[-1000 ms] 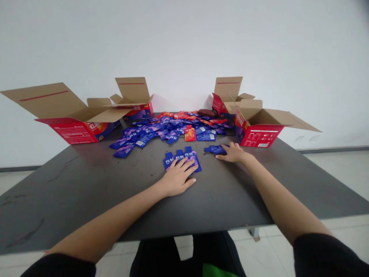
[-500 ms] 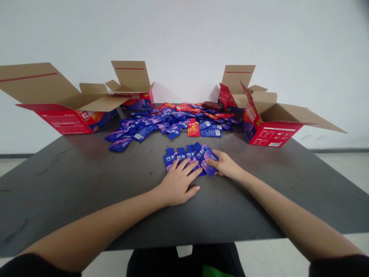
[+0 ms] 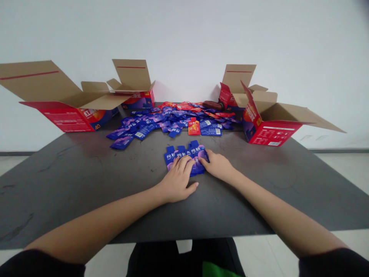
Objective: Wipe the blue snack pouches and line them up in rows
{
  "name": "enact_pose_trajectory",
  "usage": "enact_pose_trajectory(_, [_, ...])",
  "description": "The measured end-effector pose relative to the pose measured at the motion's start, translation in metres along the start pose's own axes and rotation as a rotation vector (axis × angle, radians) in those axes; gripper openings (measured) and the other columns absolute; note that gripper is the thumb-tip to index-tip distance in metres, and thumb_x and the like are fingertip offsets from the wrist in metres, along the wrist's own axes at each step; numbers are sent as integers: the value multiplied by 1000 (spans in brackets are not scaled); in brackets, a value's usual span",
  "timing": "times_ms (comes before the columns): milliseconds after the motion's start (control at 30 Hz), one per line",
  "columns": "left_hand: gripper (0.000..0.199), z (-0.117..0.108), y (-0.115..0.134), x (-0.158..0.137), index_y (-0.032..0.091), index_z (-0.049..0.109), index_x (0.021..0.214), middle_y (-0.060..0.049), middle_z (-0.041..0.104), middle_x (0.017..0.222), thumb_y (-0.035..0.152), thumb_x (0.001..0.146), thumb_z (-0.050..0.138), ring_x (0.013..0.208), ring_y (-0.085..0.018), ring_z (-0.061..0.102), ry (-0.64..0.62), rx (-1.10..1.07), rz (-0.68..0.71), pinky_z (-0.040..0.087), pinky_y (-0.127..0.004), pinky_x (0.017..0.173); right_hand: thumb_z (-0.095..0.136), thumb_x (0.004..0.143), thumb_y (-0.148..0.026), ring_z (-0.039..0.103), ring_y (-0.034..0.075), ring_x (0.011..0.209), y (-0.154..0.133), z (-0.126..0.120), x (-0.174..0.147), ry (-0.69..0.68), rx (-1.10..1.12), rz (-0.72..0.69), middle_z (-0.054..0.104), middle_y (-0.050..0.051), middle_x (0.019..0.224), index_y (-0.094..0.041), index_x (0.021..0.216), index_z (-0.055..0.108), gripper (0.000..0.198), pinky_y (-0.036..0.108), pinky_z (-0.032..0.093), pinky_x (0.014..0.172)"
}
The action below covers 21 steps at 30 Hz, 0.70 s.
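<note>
Dark tabletop [image 3: 86, 192] — blue sachets [image 3: 170, 154] under the spread left hand [image 3: 177, 181], rightmost sachet [image 3: 198, 152] in the right hand's [image 3: 219, 166] pinch

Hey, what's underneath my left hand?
Overlapping blue pouches lie under the fingers of your left hand; their upper parts show beyond the fingertips. Dark table shows around the hand. Whatever is directly beneath the palm is covered.

Blue sachets [image 3: 198, 154], before the sachet pile [image 3: 165, 115]: white characters, beginning 纯. Red sachet [image 3: 194, 127], pile's front edge: 纯 likewise. Near carton [image 3: 67, 120], left of pile: 红, 40. Far carton [image 3: 226, 95], right of pile: 红, 40. Right-hand near carton [image 3: 271, 134], beside pile: barcode; print illegible.
</note>
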<state>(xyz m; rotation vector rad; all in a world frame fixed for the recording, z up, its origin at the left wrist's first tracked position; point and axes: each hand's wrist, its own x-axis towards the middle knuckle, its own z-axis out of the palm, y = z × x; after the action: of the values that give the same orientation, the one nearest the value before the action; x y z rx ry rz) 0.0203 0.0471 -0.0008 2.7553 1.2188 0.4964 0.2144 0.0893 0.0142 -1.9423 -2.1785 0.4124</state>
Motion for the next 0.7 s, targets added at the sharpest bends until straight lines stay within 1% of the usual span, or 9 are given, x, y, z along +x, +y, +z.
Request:
enact_pose_trajectory(133, [71, 0, -1, 2, 24, 22, 147, -13, 27, 150, 43, 85, 51, 137, -34, 23, -37, 40, 50, 16, -55, 112, 39, 91, -50, 66, 29, 89, -4, -5, -4, -47, -219, -10, 69, 15, 96, -21, 123, 56, 47, 37, 46, 76])
enact_pose_trajectory(233, [70, 2, -3, 2, 26, 19, 149, -12, 24, 153, 47, 88, 47, 140, -35, 18, -79, 69, 47, 14, -58, 111, 40, 90, -50, 64, 31, 91, -3, -10, -8, 0, -263, -36, 68, 15, 97, -23, 128, 54, 49, 41, 45, 78])
enact_pose_trajectory(300, [71, 5, -2, 1, 23, 18, 149, -12, 23, 154, 49, 89, 45, 141, -35, 16, -89, 73, 37, 13, -57, 112, 41, 90, -46, 58, 33, 105, -1, -8, -10, 119, -248, -157, 63, 17, 114, -22, 137, 46, 53, 44, 42, 87])
enact_pose_trajectory(367, [70, 7, 1, 0, 19, 19, 148, -13, 25, 153, 50, 89, 43, 141, -34, 16, -78, 60, 37, 13, -56, 113, 37, 93, -38, 44, 32, 125, 3, -1, -10, 208, -209, -342, 47, 16, 138, -20, 145, 34, 55, 44, 35, 99])
enact_pose_trajectory(433, [67, 4, 4, 1, 16, 24, 146, -14, 31, 150, 48, 90, 43, 140, -31, 20, -34, 21, 29, 15, -52, 114, 29, 96, -32, 29, 28, 137, 7, 10, -8, 171, -171, -493, 32, 12, 151, -19, 147, 28, 53, 43, 27, 108])
enact_pose_trajectory(500, [60, -7, -1, 5, 15, 28, 143, -14, 37, 146, 41, 90, 43, 138, -28, 25, 70, -15, 2, 19, -47, 114, 24, 97, -31, 22, 26, 141, 11, 21, -4, 90, -148, -558, 27, 7, 154, -21, 148, 28, 51, 45, 22, 112])
enact_pose_trajectory(567, [51, -30, -21, 8, 17, 35, 139, -12, 41, 142, 32, 90, 42, 136, -26, 29, 236, 13, -53, 21, -44, 114, 24, 97, -32, 21, 26, 141, 15, 29, 0, 67, -121, -573, 27, 6, 154, -24, 147, 29, 51, 47, 19, 114])
enact_pose_trajectory(633, [41, -60, -59, 5, 18, 47, 129, -11, 43, 140, 28, 90, 42, 135, -26, 32, 404, 141, -147, 20, -44, 114, 28, 97, -33, 22, 27, 141, 17, 32, 2, 103, -63, -574, 27, 7, 154, -25, 147, 29, 51, 49, 19, 114])
enact_pose_trajectory(700, [35, -88, -110, -7, 17, 55, 120, -12, 44, 138, 30, 90, 42, 132, -28, 34, 532, 288, -377, 23, -45, 112, 32, 96, -33, 25, 27, 140, 17, 31, 4, 165, 23, -585, 30, 9, 152, -24, 145, 31, 50, 51, 20, 114])
